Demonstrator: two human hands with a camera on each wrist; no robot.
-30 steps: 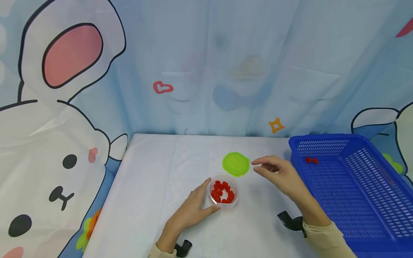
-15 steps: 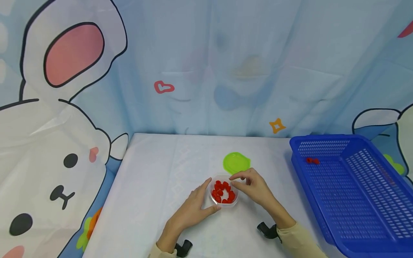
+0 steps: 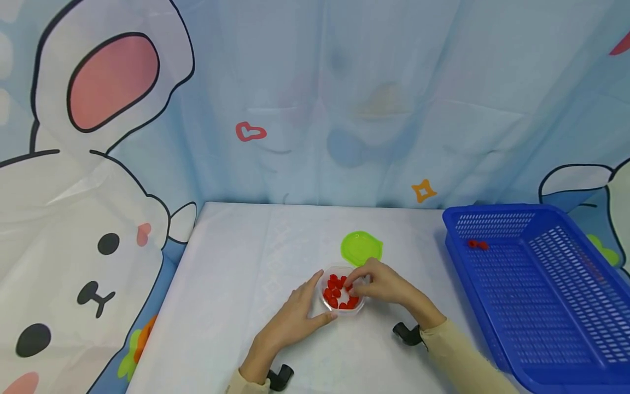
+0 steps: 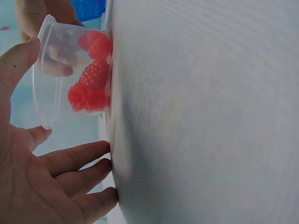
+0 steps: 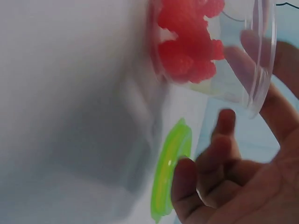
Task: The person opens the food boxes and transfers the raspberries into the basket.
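Observation:
A clear plastic cup (image 3: 363,299) stands on the white table, with several red raspberries (image 4: 95,74) at its bottom. My left hand (image 3: 295,316) rests beside it, the straight thumb and index fingertip touching its rim. In the left wrist view, the other left fingers (image 4: 96,205) reach down to the tablecloth. My right hand (image 3: 384,283) reaches over the cup's right side, index finger and thumb inside it and apart. Its other fingers (image 5: 224,123) stay curled outside the cup. A bright green lid (image 3: 361,247) lies just behind the cup.
A large blue plastic basket (image 3: 502,350) stands on the right, with small red pieces (image 3: 477,244) near its back left corner. A blue printed curtain (image 3: 295,164) hangs along the table's back edge.
My right hand has moved left from beside the basket to the cup and dipped its thumb and index finger inside. The left hand has stayed at the rim.

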